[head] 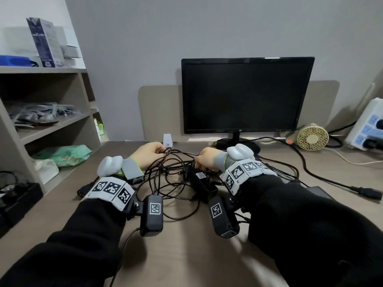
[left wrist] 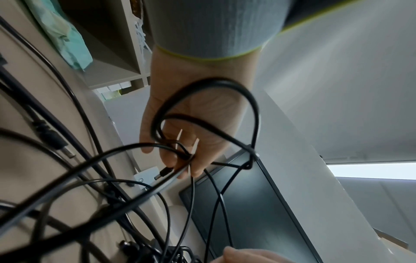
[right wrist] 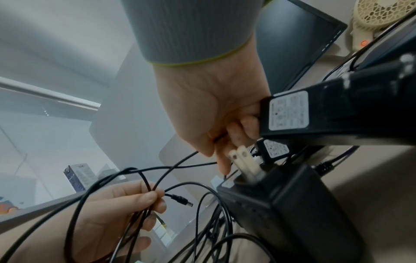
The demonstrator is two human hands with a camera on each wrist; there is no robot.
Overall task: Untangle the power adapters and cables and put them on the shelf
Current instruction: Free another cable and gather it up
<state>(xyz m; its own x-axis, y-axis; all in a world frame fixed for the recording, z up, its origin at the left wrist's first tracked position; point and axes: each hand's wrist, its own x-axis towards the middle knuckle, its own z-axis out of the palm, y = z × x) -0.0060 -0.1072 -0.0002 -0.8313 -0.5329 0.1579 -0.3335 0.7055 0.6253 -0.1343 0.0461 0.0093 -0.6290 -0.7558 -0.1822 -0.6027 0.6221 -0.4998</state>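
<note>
A tangle of thin black cables lies on the desk between my hands, with a black power adapter in its middle. My left hand pinches a bunch of cable loops near a barrel plug, lifted a little above the desk. My right hand pinches one thin cable beside the adapter, whose two prongs stick up next to my fingers. A second adapter with a white label fills the right wrist view. The barrel plug pokes out past my left fingers.
A shelf unit stands at the left with boxes, bagged cables and a green packet. A black monitor stands behind the tangle. A small fan, a power strip and a thick black power cord lie at the right.
</note>
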